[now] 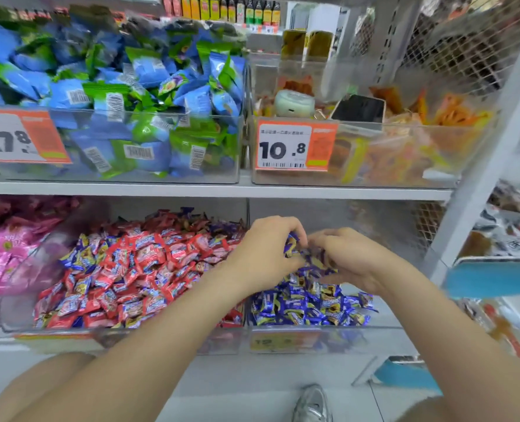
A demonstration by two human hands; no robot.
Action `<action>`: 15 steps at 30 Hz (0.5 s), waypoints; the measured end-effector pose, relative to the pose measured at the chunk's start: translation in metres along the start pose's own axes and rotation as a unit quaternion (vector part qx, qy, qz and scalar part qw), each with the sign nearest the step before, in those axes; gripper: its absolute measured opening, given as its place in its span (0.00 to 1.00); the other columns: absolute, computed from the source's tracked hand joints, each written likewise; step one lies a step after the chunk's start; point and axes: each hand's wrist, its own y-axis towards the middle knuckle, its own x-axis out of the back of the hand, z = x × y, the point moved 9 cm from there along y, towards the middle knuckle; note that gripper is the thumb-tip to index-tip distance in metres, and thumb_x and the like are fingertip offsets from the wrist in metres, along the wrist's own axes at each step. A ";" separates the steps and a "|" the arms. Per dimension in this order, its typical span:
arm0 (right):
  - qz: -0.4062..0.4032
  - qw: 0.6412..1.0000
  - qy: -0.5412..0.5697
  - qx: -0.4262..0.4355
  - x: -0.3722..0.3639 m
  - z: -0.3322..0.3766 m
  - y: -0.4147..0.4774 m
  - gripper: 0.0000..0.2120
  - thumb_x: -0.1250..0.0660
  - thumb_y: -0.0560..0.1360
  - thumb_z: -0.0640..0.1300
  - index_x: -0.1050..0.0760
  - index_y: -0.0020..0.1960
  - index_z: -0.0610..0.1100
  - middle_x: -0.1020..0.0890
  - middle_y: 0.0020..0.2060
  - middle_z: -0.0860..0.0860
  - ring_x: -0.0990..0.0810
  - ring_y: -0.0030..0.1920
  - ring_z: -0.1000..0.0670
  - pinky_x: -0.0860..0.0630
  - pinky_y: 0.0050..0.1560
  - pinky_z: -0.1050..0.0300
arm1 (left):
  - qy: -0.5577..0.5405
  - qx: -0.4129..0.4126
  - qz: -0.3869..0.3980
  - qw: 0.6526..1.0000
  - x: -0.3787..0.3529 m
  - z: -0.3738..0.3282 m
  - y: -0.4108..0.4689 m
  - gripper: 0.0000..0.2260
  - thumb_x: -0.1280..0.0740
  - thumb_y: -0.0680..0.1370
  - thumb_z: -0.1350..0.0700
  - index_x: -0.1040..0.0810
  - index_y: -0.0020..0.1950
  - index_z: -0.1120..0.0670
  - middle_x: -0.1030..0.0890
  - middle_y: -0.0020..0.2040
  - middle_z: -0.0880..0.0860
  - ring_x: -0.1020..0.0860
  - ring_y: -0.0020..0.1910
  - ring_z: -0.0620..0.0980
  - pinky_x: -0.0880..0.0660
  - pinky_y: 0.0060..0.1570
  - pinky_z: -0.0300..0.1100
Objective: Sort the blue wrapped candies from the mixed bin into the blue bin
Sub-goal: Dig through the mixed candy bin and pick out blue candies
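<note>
A clump of blue candies (312, 260) is bunched between the left hand (263, 254) and right hand (348, 260). Both grips are closed round it, fingers curled, and they hang just above the blue bin (374, 336). That bin holds a low pile of the same blue wrappers and nothing else that I can see. This looks like the drop step: the next move calls for opening both grips low over the pile, so the candies fall inside the bin walls and none skips back over the divider. Just to the left, touching it, the mixed bin (225, 342) is heaped with red candies (149, 254), with many blue ones scattered through, thickest at its left and front, so plenty of sorting is left. Left again are pink bags (6, 254). On the upper shelf (192, 190) stand 2 more clear bins, one of blue and green packets (115, 117), one of orange snacks (404, 147).
</note>
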 end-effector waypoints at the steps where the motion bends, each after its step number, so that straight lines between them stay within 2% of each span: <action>1: 0.005 1.000 -0.024 0.005 0.003 0.002 -0.002 0.12 0.36 0.79 0.45 0.15 0.56 0.47 0.17 0.42 0.46 0.21 0.39 0.45 0.20 0.44 0.45 | 0.016 -0.002 0.019 1.000 -0.008 -0.001 0.005 0.18 0.21 0.72 0.51 0.21 0.59 0.44 0.20 0.56 0.46 0.25 0.58 0.47 0.29 0.61 0.45; 3: -0.018 0.997 -0.072 0.019 0.012 0.004 -0.003 0.15 0.38 0.78 0.46 0.16 0.59 0.46 0.17 0.44 0.42 0.24 0.41 0.45 0.27 0.46 0.47 | 0.023 0.000 0.085 0.996 -0.024 -0.001 0.010 0.32 0.19 0.69 0.51 0.27 0.70 0.44 0.24 0.65 0.48 0.27 0.65 0.49 0.29 0.65 0.48; 4: -0.043 0.993 -0.104 0.034 0.018 0.007 -0.004 0.15 0.39 0.78 0.45 0.17 0.59 0.42 0.27 0.43 0.52 0.27 0.42 0.45 0.29 0.44 0.48 | 0.006 0.004 0.118 0.993 -0.031 0.000 0.010 0.37 0.19 0.70 0.52 0.31 0.75 0.45 0.26 0.69 0.48 0.27 0.67 0.49 0.29 0.67 0.48; 5: -0.070 0.986 -0.142 0.051 0.022 0.010 -0.006 0.15 0.40 0.78 0.44 0.17 0.56 0.40 0.23 0.63 0.35 0.28 0.41 0.45 0.30 0.42 0.49 | -0.027 0.013 0.137 0.990 -0.034 0.001 0.010 0.39 0.20 0.71 0.53 0.35 0.79 0.45 0.28 0.73 0.47 0.26 0.68 0.48 0.28 0.69 0.47; 6: -0.092 0.977 -0.178 0.066 0.025 0.014 -0.008 0.15 0.40 0.77 0.43 0.17 0.53 0.39 0.16 0.48 0.34 0.26 0.39 0.45 0.29 0.40 0.50 | -0.067 0.022 0.132 0.989 -0.033 0.003 0.010 0.38 0.22 0.74 0.54 0.37 0.80 0.46 0.30 0.76 0.46 0.25 0.70 0.48 0.28 0.70 0.48; 7: -0.104 0.971 -0.204 0.076 0.025 0.018 -0.011 0.16 0.41 0.76 0.44 0.17 0.50 0.38 0.15 0.47 0.35 0.24 0.37 0.44 0.26 0.38 0.49 | -0.099 0.029 0.104 0.989 -0.027 0.005 0.011 0.35 0.25 0.76 0.56 0.36 0.80 0.47 0.30 0.77 0.47 0.25 0.71 0.47 0.28 0.71 0.48; 9: -0.099 0.963 -0.233 0.095 0.014 0.030 -0.019 0.16 0.42 0.75 0.43 0.17 0.46 0.38 0.14 0.40 0.39 0.16 0.35 0.41 0.19 0.38 0.46 | -0.127 0.039 0.011 0.991 -0.007 0.012 0.008 0.25 0.31 0.79 0.60 0.28 0.76 0.49 0.23 0.72 0.47 0.24 0.69 0.44 0.28 0.71 0.45; 10: -0.087 0.958 -0.251 0.112 0.006 0.038 -0.026 0.15 0.41 0.76 0.41 0.16 0.45 0.41 0.13 0.36 0.43 0.14 0.35 0.43 0.17 0.39 0.47 | -0.132 0.043 -0.037 0.990 0.007 0.015 0.002 0.20 0.33 0.79 0.61 0.22 0.70 0.49 0.18 0.65 0.45 0.21 0.64 0.41 0.27 0.68 0.42; 12: -0.054 0.942 -0.289 0.163 -0.022 0.061 -0.042 0.14 0.40 0.77 0.40 0.16 0.45 0.48 0.14 0.34 0.50 0.16 0.34 0.51 0.17 0.40 0.55 | -0.114 0.055 -0.101 0.987 0.033 0.022 -0.015 0.12 0.34 0.78 0.61 0.17 0.56 0.46 0.15 0.49 0.42 0.19 0.49 0.38 0.23 0.56 0.37; 13: -0.038 0.932 -0.307 0.191 -0.040 0.073 -0.052 0.13 0.39 0.76 0.40 0.16 0.45 0.50 0.15 0.33 0.52 0.18 0.32 0.55 0.19 0.39 0.57 | -0.082 0.068 -0.107 0.989 0.045 0.028 -0.025 0.10 0.34 0.78 0.60 0.18 0.51 0.46 0.16 0.44 0.43 0.20 0.44 0.40 0.23 0.50 0.38; 15: -0.013 0.912 -0.332 0.241 -0.076 0.094 -0.067 0.12 0.39 0.76 0.39 0.17 0.43 0.49 0.17 0.30 0.52 0.22 0.30 0.56 0.21 0.39 0.58 | -0.013 0.111 -0.075 0.991 0.063 0.048 -0.044 0.07 0.36 0.77 0.58 0.21 0.46 0.47 0.19 0.39 0.45 0.21 0.42 0.46 0.24 0.44 0.45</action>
